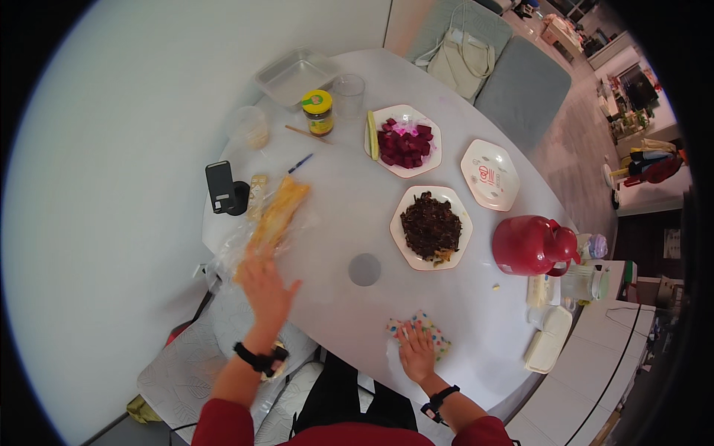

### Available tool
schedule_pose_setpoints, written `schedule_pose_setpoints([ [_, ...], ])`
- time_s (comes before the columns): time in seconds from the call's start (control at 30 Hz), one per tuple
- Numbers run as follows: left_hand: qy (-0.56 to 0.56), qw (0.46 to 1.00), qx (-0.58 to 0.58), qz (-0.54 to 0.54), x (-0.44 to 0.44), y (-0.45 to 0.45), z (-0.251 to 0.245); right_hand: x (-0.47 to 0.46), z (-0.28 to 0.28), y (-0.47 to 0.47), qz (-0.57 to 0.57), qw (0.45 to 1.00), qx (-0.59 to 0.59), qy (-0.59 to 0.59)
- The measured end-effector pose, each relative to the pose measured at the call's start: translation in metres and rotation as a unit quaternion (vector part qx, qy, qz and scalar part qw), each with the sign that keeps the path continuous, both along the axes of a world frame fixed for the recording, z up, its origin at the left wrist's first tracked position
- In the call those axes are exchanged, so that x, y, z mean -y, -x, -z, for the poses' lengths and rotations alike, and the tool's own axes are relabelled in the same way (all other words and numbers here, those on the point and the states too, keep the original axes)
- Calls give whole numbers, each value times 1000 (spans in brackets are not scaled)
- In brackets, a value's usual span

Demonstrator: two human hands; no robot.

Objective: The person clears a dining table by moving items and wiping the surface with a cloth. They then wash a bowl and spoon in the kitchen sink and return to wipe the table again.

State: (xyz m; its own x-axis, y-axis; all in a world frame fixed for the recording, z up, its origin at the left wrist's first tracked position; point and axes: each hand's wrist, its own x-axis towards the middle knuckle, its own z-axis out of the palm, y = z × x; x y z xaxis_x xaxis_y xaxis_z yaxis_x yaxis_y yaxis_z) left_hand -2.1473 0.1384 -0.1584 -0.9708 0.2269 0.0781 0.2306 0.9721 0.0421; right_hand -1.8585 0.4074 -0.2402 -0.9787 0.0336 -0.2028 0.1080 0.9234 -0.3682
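My right hand [416, 353] lies flat on a dotted cloth [443, 341], pressing it to the tabletop near the table's front edge. A shiny wet-looking patch shows on the surface beside it. On the left, my left hand [265, 290] is slightly blurred, its thumb spread away from the fingers. Those fingertips reach the near end of a clear plastic bag [281, 214] with long yellow food in it; whether they touch it is hard to tell. Both wrists wear black bands.
On the white table [340, 223] stand a plate of dark shredded food [429, 226], a plate of purple cubes [404, 148], a bare plate [491, 175] and a red thermos jug [521, 245]. Behind are a yellow-lidded jar [318, 114], a clear cup [349, 95], a metal tray [295, 72] and a phone stand [223, 187].
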Motion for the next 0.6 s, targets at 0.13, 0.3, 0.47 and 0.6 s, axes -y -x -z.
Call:
schedule_pose_setpoints([
  [0.13, -314, 942, 101, 65, -84, -35, 8, 18, -2, 34, -109, 994, 8, 22],
  [0.3, -562, 803, 198, -5, -118, -15, 29, 64, 5, 121, -228, 969, -47, 89],
  [0.47, -609, 785, 107, -39, -49, 22, 22, 119, 13, 223, -145, 968, -168, 118],
  [0.6, -570, 820, 21, -40, -11, 36, 30, 120, 16, 309, -60, 975, -205, 56],
])
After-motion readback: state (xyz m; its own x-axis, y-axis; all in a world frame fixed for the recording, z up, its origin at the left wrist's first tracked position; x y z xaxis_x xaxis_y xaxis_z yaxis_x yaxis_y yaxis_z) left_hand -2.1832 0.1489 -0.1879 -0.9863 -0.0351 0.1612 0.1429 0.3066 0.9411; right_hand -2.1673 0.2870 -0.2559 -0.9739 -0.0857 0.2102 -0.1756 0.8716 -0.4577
